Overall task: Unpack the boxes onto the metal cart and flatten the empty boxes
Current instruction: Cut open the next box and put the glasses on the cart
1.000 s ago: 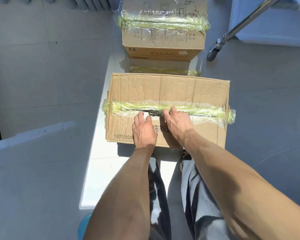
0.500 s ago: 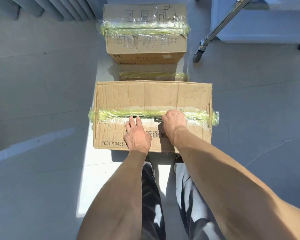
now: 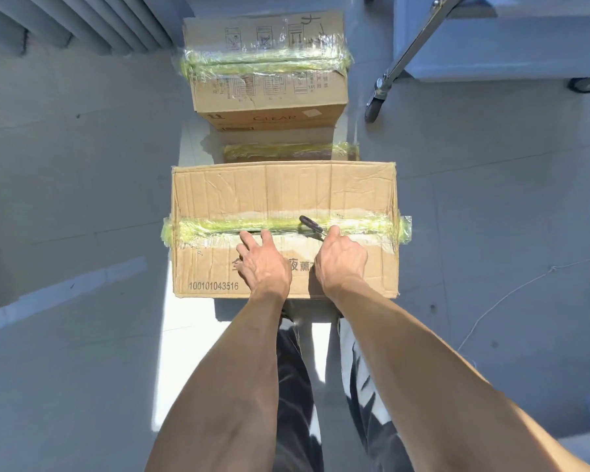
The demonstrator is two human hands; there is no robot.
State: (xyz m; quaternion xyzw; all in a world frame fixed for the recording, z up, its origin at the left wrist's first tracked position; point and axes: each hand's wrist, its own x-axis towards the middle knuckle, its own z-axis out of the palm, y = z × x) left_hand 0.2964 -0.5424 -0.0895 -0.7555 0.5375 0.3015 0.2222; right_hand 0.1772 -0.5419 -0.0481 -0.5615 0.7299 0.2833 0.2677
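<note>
Now working further right along the taped seam than a second ago: right hand (image 3: 340, 259) gripping a dark tool, probably scissors (image 3: 311, 225), fingers curled around it, with its dark looped end sticking up over the yellowish tape (image 3: 361, 223). Half a second back, tool hidden under the fist near the middle of the seam; now showing just beyond the thumb. Left hand (image 3: 264, 262) pressing flat on the near flap of the closest cardboard box (image 3: 286, 195), fingers straight and spread, tips touching the edge of the tape, having slid slightly left of the right hand's cut.

Sitting on the grey floor (image 3: 82, 165) directly ahead of the knees, box still closed, printed code and characters on its near flap. Lying just behind it, touching or nearly so, a low second box (image 3: 290, 151), mostly hidden, with the same tape. Standing beyond that, a third taped box (image 3: 266, 69) marked CLEAR. Waiting at upper right, well apart from the near box, metal cart (image 3: 419, 39) with a caster wheel (image 3: 372, 109) on the floor.
</note>
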